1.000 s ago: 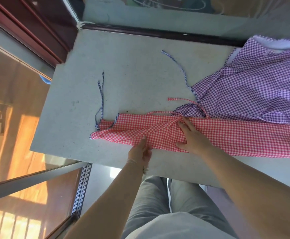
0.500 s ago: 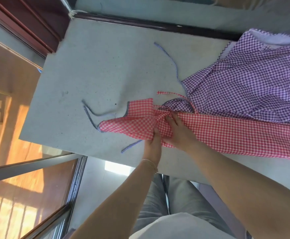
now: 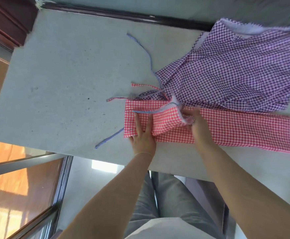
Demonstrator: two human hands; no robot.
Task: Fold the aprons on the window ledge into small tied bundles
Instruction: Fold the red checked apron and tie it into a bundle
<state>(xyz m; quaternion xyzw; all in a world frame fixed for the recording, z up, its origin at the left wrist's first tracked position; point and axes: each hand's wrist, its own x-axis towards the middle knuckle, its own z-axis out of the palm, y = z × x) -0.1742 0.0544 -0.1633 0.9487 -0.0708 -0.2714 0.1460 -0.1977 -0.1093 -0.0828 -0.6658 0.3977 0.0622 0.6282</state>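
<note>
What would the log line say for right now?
step: folding red apron | left hand: flat, pressing folded end | right hand: gripping fold | purple apron: unfolded behind | ledge

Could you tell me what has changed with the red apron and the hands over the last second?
The left end of the red apron was folded rightward over itself. The left hand let go of the pinched edge and now presses flat on the fold; the right hand grips the folded layer. The purple apron and the ledge stayed as they were.

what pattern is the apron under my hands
Red-and-white gingham check on the apron, clearest in the head view.
</note>
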